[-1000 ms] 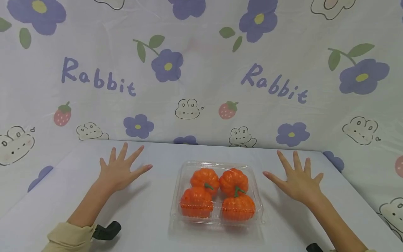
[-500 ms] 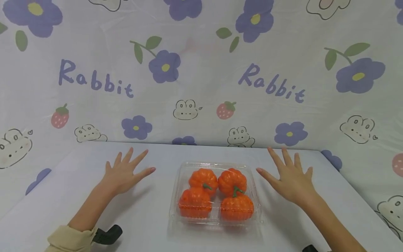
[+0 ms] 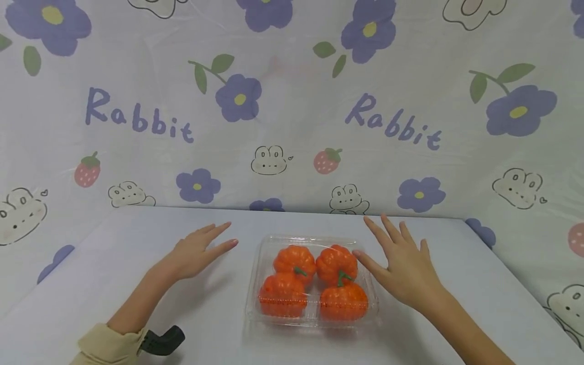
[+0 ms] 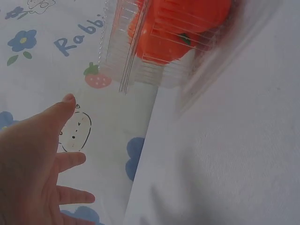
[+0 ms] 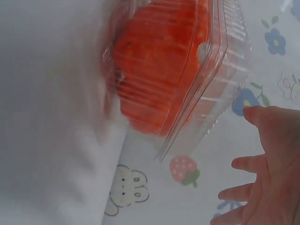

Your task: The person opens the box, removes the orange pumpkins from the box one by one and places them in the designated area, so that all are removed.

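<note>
A clear plastic clamshell box (image 3: 313, 321) with a lid sits on the white table, holding several small orange pumpkins (image 3: 343, 301) with green stems. To its left my left hand (image 3: 193, 256) hovers over the table, fingers straight and holding nothing. My right hand (image 3: 408, 268) is on the other side, fingers spread, its thumb tip overlapping the box's right edge in the head view. Both wrist views show the box's ribbed side, the left hand (image 4: 37, 159) and the right hand (image 5: 276, 164) each apart from it there.
The white table (image 3: 205, 324) ends at a back edge against a cloth backdrop (image 3: 292, 101) printed with flowers, rabbits and strawberries. A black curved device (image 3: 163, 340) sticks out by the left sleeve (image 3: 107, 347).
Both hands have moved inward toward the box, the right one farther. The left hand has turned, so its fingers look closer together. The box and pumpkins stay in place.
</note>
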Demonstrator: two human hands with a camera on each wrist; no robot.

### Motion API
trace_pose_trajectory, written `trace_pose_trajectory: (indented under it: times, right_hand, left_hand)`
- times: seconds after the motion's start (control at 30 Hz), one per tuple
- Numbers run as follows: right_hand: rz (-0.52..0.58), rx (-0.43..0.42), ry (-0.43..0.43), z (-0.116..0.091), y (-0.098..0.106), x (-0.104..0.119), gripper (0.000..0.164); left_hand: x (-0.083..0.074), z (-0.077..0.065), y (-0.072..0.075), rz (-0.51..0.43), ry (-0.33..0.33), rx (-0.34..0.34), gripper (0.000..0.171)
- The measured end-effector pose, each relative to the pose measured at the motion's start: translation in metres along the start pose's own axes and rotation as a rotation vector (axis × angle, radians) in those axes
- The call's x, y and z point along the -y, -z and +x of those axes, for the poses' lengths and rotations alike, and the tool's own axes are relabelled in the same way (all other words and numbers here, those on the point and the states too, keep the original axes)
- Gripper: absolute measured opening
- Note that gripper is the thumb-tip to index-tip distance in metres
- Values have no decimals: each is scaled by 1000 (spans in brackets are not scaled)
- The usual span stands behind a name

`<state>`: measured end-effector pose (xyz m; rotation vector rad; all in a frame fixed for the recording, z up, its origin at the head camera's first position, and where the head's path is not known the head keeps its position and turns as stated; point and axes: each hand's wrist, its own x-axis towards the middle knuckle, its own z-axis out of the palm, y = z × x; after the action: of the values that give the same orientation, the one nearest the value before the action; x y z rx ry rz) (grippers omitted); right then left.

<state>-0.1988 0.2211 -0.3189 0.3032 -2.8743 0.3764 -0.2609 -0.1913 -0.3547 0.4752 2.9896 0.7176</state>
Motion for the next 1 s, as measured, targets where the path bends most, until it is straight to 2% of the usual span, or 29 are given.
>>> trace_pose_trajectory:
  times: [0.2,0.6,1.0]
  right_hand:
    - [20,-41,54,-5,0,13,74]
    - [57,-59,145,-5,-7,39,69]
    - [104,-47,211,-3,-16,56,65]
  left_hand:
    - [-5,1,-5,-152,-65,12,72]
    - [-13,-11,-13,-410,-44,64,64]
    - [-14,-17,-25,-883,1,175,64]
